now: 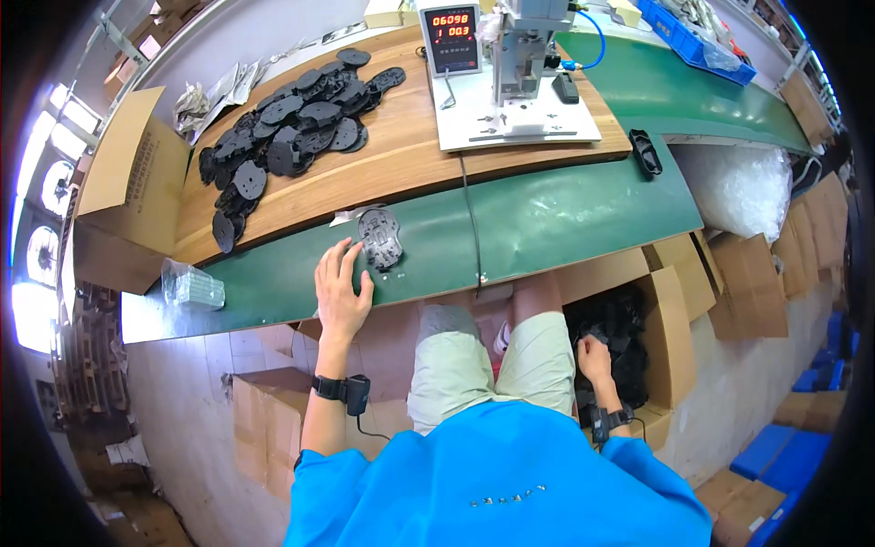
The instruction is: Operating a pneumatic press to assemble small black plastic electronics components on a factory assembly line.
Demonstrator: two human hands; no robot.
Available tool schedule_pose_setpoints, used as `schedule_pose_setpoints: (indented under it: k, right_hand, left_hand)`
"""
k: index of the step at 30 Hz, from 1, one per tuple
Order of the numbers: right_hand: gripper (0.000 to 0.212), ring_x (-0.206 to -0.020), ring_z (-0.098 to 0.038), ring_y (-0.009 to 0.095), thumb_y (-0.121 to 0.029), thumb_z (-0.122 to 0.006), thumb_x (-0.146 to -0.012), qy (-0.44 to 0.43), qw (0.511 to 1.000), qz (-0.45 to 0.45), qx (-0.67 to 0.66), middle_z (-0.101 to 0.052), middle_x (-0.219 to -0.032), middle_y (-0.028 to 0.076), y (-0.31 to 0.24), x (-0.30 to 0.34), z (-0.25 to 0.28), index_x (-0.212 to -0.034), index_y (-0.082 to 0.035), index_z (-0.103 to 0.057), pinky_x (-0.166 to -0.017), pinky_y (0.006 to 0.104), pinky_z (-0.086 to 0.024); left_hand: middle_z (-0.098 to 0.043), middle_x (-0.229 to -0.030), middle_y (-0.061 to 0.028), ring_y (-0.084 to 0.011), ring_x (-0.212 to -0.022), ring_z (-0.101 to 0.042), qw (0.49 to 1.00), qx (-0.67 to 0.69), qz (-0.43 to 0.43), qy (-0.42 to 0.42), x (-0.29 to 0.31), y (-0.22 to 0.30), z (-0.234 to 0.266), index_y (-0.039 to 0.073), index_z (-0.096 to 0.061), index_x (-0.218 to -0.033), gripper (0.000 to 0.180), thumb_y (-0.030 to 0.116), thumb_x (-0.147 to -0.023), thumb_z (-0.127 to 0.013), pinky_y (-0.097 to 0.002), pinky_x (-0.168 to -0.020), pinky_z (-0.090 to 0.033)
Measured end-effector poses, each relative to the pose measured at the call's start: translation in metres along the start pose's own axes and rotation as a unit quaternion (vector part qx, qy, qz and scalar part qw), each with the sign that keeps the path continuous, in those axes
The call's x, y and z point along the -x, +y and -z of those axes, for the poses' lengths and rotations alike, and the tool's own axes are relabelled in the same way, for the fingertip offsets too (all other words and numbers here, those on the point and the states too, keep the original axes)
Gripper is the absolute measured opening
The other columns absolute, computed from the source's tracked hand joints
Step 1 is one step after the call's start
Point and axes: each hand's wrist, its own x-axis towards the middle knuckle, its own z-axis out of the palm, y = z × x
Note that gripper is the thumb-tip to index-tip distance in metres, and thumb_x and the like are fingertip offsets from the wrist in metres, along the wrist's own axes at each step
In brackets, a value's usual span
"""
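At one o'clock from the open left hand [341, 296], the dark part [381, 241] could fall if bumped. The right hand [595, 359] curls; can't tell if it's holding anything.

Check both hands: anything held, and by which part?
Left hand: nothing held, open beside the dark plate. Right hand, at the carton of dark parts: cannot tell.
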Motion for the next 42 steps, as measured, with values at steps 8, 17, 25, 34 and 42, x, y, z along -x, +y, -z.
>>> schedule_pose_setpoints:
  k: [8,17,25,34,42]
  right_hand:
    - [0.015,-0.099,-0.070,0.036,-0.014,-0.078,-0.092,0.103,0.839,0.471,-0.253,-0.072,-0.099,0.012,-0.285,0.019,0.073,-0.105,-0.007,-0.077,-0.086,0.0463,-0.058]
    - [0.063,-0.147,-0.048,0.033,-0.023,-0.072,-0.094,0.079,0.812,0.574,0.071,-0.052,-0.157,0.016,-0.402,-0.002,0.003,-0.152,-0.007,-0.055,-0.118,0.0496,-0.040]
    - [0.038,-0.132,-0.058,0.032,-0.015,-0.071,-0.089,0.086,0.787,0.607,-0.071,-0.065,-0.136,0.011,-0.374,-0.001,-0.003,-0.126,-0.009,-0.072,-0.114,0.0446,-0.050]
    - [0.040,-0.127,-0.058,0.038,-0.007,-0.079,-0.079,0.097,0.811,0.574,-0.053,-0.065,-0.132,0.009,-0.367,0.005,0.005,-0.119,-0.008,-0.073,-0.112,0.0448,-0.054]
    - [0.042,-0.130,-0.058,0.038,-0.003,-0.082,-0.081,-0.011,0.802,0.567,-0.190,-0.067,-0.135,0.010,-0.349,-0.002,0.029,-0.122,-0.009,-0.074,-0.109,0.0461,-0.055]
  left_hand:
    - [-0.068,-0.140,-0.0149,-0.0383,-0.131,-0.061,0.992,0.024,-0.124,0.001,0.005,-0.012,-0.001,0.014,-0.077,-0.127,0.043,0.004,-0.085,-0.072,-0.0516,-0.113,-0.046]
    - [-0.068,-0.137,-0.0190,-0.0376,-0.128,-0.063,0.984,0.139,-0.108,0.009,-0.003,-0.011,0.005,0.005,-0.070,-0.131,0.040,0.006,-0.092,-0.070,-0.0519,-0.112,-0.048]
    - [-0.060,-0.148,-0.0245,-0.0361,-0.135,-0.058,0.872,0.486,-0.044,0.047,-0.001,0.033,0.046,0.001,-0.055,-0.143,0.048,0.026,-0.104,-0.065,-0.0490,-0.114,-0.046]
    - [-0.067,-0.138,-0.0221,-0.0437,-0.135,-0.052,0.400,0.887,-0.229,0.030,-0.079,0.223,0.176,0.012,-0.014,-0.174,0.096,0.056,-0.102,-0.061,-0.0566,-0.109,-0.046]
    - [-0.064,-0.139,-0.0248,-0.0427,-0.134,-0.054,0.353,0.900,-0.255,0.013,-0.096,0.272,0.170,0.008,-0.024,-0.165,0.085,0.040,-0.097,-0.062,-0.0557,-0.111,-0.046]
